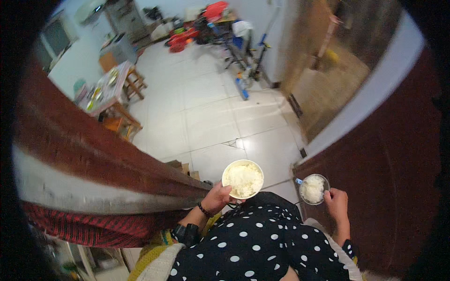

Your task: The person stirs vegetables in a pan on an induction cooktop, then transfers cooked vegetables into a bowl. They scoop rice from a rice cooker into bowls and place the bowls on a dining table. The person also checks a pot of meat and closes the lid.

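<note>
My left hand [218, 197] grips the near-left side of a pale round bowl [224, 175], thumb over the rim. White rice [243, 179] is heaped in it, and the bowl is held upright in front of my body. Off to the right, my right hand [336, 202] is closed on the edge of a smaller see-through bowl [305, 201], which also holds white rice [313, 188]. A small light-blue piece [299, 181], perhaps a handle end, sticks out at that bowl's left rim. The fingers under both bowls are mostly hidden.
A doorway surrounds me, with a dark red-brown door [375, 196] close on the right and a wooden frame [93, 145] on the left. Beyond lies a tiled floor [206, 107]. A table [105, 89] with stools stands far left; a scooter-like object [248, 65] and red items stand at the back.
</note>
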`<state>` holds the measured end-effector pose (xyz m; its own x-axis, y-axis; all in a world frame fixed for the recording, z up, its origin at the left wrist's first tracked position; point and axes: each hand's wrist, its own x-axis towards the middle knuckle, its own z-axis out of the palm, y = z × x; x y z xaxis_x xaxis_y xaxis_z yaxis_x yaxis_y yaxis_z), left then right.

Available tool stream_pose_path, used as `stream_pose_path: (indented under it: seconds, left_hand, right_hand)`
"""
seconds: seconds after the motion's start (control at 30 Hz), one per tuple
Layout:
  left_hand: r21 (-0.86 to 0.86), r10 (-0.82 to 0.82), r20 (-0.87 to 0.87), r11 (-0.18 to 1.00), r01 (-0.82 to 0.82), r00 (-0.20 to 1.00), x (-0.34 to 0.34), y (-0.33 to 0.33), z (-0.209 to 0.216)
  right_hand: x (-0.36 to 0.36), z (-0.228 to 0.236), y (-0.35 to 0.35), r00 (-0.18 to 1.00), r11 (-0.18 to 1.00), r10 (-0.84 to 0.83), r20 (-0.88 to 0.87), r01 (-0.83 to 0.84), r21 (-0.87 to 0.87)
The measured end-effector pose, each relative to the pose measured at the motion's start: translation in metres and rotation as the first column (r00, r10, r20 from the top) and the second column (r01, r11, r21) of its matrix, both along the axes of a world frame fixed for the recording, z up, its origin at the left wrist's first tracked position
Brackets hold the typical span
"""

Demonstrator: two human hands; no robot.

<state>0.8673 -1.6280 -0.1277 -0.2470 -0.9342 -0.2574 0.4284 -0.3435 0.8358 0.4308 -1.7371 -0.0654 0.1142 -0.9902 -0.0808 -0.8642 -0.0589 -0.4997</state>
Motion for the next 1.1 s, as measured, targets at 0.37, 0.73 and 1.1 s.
stream_pose_path:
  seconds: [0.37,0.73,1.1]
  left_hand:
    - [0.139,0.726,-0.135,0.688,-0.713,0.674,0.019,-0.045,0.022]
    - [0.097,0.996,-0.090,-0.007,-0.995,-0.016,0.111,-0.105,0.040]
    - [0.000,0.970,-0.049,-0.239,-0.971,-0.238,0.358,-0.083,0.069]
  right_hand:
    - [0.121,0.021,-0.295,0.895,0.896,0.443,-0.043,-0.441,0.055]
    - [0.522,0.023,-0.490,0.454,0.457,0.889,0.060,-0.888,-0.053]
    - [0.857,0.037,-0.461,0.245,0.238,0.965,0.091,-0.968,0.083]
